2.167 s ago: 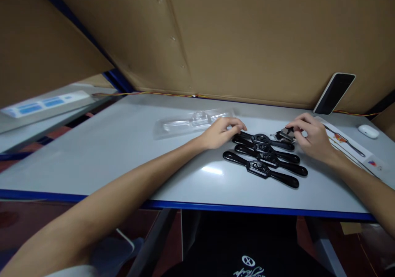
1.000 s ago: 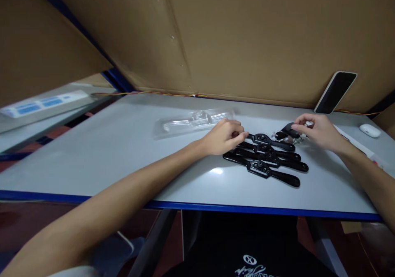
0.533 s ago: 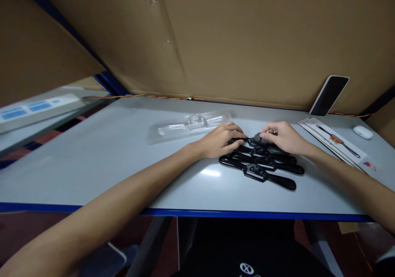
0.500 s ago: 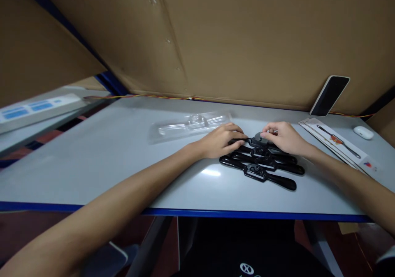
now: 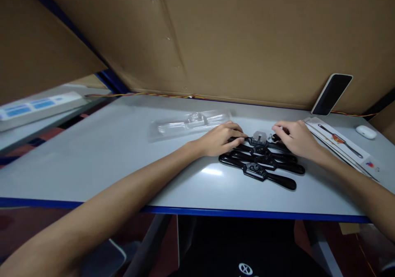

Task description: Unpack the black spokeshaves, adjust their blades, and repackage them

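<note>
Several black spokeshaves (image 5: 256, 170) lie stacked in a slanting row on the table. My left hand (image 5: 224, 139) is closed around the left handle of the farthest spokeshave (image 5: 279, 146), its fingertips near the tool's middle. A grey metal blade (image 5: 259, 137) with a slot sits on the middle of that tool. Just right of the blade, my right hand (image 5: 298, 137) has thumb and fingers bent together. Small shiny metal parts (image 5: 270, 137) show beside its fingertips; what the fingers hold is too small and hidden to make out.
A clear plastic blister tray (image 5: 191, 125) lies behind my left hand. Printed cards (image 5: 342, 143) showing a spokeshave lie at the right, near a white earbud case (image 5: 366, 132). A phone (image 5: 331, 94) leans on the cardboard wall. A power strip (image 5: 40, 108) rests at far left.
My right hand has moved from the blade a little to the right, uncovering the blade and small shiny parts. My left hand stays on the handle.
</note>
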`<state>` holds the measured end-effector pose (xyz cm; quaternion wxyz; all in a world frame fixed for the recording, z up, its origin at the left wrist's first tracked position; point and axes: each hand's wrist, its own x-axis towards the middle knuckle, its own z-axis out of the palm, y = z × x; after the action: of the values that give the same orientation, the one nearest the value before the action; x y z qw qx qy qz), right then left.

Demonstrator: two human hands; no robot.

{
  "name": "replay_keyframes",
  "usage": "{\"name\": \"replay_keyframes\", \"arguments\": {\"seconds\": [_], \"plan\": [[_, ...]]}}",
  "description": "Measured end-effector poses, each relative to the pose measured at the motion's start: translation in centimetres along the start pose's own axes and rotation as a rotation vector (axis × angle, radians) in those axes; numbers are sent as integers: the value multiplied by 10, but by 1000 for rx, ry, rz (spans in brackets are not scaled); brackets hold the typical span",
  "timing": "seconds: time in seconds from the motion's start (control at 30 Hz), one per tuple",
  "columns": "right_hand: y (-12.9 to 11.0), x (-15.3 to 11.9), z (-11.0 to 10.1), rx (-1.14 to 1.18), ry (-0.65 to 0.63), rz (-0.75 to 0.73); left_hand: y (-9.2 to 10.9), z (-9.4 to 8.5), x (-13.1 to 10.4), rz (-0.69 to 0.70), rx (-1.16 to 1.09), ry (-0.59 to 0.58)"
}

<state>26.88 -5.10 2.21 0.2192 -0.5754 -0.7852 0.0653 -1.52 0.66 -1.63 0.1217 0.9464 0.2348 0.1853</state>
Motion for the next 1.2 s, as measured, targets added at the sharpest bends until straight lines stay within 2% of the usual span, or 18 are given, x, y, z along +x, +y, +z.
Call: {"name": "replay_keyframes", "arguments": {"seconds": [0.13,0.23,0.4,0.5,0.6,0.8,1.1,1.2], "plan": [[3,-3,-5,106,107,74,-2,0,2,-38,-79,27],[1,-3,-5,101,93,59,-6,2,5,-85,-198,30],[-4,-6,-5,44,-118,-63,-11,4,20,-205,-312,-22],[-7,-10,-5,-17,-231,-155,-11,0,32,-236,-326,-141],[-12,-15,-3,-104,-308,-215,-8,-6,41,-190,-271,-243],[-19,-20,3,-176,-372,-251,-2,1,44,-110,-376,-136],[-29,-29,8,-193,-375,-368,-3,11,37,-115,-435,-106],[-30,-30,10,-160,-265,-325,-1,11,38,-114,-428,-95]]}}
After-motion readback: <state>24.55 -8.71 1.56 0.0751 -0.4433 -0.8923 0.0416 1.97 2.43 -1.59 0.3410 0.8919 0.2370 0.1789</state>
